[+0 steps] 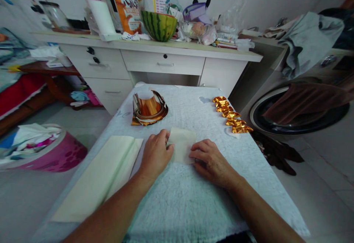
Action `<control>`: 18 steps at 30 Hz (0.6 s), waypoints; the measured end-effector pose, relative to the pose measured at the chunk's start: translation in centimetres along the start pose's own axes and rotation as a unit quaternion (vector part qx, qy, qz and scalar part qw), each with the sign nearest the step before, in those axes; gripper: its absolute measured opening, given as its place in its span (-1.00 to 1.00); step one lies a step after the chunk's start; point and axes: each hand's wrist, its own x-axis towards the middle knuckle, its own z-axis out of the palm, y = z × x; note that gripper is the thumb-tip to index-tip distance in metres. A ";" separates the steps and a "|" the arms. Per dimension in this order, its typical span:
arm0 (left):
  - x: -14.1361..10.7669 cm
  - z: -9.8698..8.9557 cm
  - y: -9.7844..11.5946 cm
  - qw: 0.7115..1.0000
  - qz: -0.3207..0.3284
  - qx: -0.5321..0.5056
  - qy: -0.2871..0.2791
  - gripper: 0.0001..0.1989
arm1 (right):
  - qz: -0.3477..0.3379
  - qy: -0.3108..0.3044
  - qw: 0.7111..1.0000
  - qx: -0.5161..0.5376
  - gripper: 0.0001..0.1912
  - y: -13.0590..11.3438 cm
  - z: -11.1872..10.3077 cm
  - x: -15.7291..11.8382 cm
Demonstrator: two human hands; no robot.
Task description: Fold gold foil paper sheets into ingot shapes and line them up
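Observation:
A small pale yellow paper sheet (182,145) lies on the cloth-covered table between my hands. My left hand (157,150) is closed at the sheet's left edge, thumb and fingers pressed together on it. On the right edge rests my right hand (211,160), its fingers bent and spread a little, touching the paper. A stack of larger pale paper (102,173) lies left of my left arm. Curled gold foil sheets (149,108) stand behind my left hand. Several folded gold foil pieces (231,114) form a row near the table's right edge.
Behind the table (210,213) stands a white desk (166,60) bearing a cut watermelon (159,25), an orange bag (127,7) and a paper roll (101,16). A pink bin (66,152) is on the floor at left. A washing machine (279,64) with clothes stands at right.

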 end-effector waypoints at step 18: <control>0.4 -2.2 -0.9 0.965 0.141 -0.097 -0.201 -0.80 | 0.024 0.070 0.996 0.052 -0.84 0.6 0.8 0.1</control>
